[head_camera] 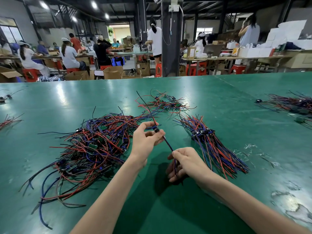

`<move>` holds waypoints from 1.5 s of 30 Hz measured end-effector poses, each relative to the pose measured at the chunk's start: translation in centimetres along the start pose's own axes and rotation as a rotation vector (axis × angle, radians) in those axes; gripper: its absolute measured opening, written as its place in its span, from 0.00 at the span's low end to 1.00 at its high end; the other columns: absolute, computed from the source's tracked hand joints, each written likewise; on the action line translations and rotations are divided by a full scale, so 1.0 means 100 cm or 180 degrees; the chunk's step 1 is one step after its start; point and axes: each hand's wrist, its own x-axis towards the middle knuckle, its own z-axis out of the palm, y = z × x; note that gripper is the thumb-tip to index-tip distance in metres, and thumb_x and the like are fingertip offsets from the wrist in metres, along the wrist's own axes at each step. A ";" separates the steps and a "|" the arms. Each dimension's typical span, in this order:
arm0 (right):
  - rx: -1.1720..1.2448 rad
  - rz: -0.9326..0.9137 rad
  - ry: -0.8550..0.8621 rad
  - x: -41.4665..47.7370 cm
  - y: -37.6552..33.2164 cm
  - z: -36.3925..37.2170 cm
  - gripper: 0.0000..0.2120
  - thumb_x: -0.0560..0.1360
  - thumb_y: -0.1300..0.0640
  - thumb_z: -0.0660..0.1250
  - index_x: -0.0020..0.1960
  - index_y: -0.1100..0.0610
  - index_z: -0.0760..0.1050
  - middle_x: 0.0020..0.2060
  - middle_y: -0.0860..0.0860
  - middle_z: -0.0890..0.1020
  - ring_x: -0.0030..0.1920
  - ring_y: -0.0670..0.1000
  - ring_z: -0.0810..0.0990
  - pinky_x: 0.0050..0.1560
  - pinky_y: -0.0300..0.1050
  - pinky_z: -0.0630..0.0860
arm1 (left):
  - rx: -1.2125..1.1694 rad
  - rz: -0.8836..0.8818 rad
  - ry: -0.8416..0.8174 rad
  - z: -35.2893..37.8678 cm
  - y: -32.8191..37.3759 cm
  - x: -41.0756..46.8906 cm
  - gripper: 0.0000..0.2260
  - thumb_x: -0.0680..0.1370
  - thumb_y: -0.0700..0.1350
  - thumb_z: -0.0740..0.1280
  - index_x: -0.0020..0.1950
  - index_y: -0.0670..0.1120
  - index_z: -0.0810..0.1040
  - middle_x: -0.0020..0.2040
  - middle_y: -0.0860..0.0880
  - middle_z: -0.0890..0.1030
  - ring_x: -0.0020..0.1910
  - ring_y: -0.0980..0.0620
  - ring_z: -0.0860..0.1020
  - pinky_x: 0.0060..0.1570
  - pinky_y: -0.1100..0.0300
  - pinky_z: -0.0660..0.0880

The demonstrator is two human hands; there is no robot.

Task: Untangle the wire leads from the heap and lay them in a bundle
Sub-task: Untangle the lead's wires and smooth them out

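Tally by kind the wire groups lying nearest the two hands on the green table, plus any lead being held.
Tangled heaps of red, blue and black wire leads: 2, large heap and small heap
Straightened bundle of leads: 1
Single lead held by left hand and right hand: 1
Total: 4

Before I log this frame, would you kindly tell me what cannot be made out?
Head view:
Lower end of held lead: hidden in right hand grip.
Its small component: mostly covered by left hand fingers.
Lead count in heap: lost among overlapping strands.
Part of far-right pile: cut off by frame edge.
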 end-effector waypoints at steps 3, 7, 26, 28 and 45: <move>0.0009 -0.0119 -0.0065 0.000 0.001 0.002 0.10 0.80 0.64 0.56 0.45 0.65 0.73 0.27 0.60 0.80 0.24 0.58 0.80 0.24 0.45 0.78 | -0.0070 0.0003 0.0128 -0.004 0.002 0.003 0.11 0.73 0.30 0.69 0.49 0.43 0.75 0.37 0.43 0.75 0.36 0.49 0.79 0.41 0.60 0.81; -0.0225 -0.0195 -0.0140 0.001 0.002 0.006 0.10 0.80 0.64 0.55 0.45 0.64 0.73 0.27 0.59 0.80 0.24 0.57 0.80 0.23 0.42 0.76 | -0.0072 0.0008 0.0250 -0.009 0.002 0.005 0.11 0.72 0.30 0.69 0.49 0.43 0.75 0.37 0.43 0.74 0.36 0.50 0.79 0.42 0.58 0.82; -0.0517 -0.0212 -0.0039 0.005 0.000 -0.005 0.11 0.80 0.66 0.52 0.49 0.63 0.73 0.23 0.52 0.77 0.20 0.50 0.76 0.17 0.38 0.70 | -0.0278 0.0035 0.0601 -0.017 -0.001 0.012 0.11 0.73 0.30 0.70 0.49 0.43 0.75 0.37 0.45 0.73 0.36 0.51 0.79 0.40 0.60 0.81; -0.0492 -0.0214 -0.0004 0.006 0.001 -0.006 0.11 0.81 0.66 0.51 0.50 0.64 0.73 0.22 0.52 0.76 0.20 0.49 0.75 0.16 0.37 0.68 | -0.0257 0.0055 0.0590 -0.014 -0.001 0.011 0.11 0.73 0.30 0.70 0.49 0.43 0.75 0.36 0.46 0.74 0.36 0.52 0.80 0.40 0.60 0.81; -0.0893 -0.0457 -0.0269 0.009 0.005 -0.006 0.13 0.81 0.66 0.51 0.49 0.57 0.73 0.22 0.47 0.75 0.17 0.41 0.63 0.20 0.32 0.61 | -0.0314 0.0126 0.0845 -0.020 0.004 0.013 0.10 0.72 0.30 0.70 0.49 0.42 0.76 0.36 0.48 0.74 0.35 0.53 0.78 0.39 0.62 0.81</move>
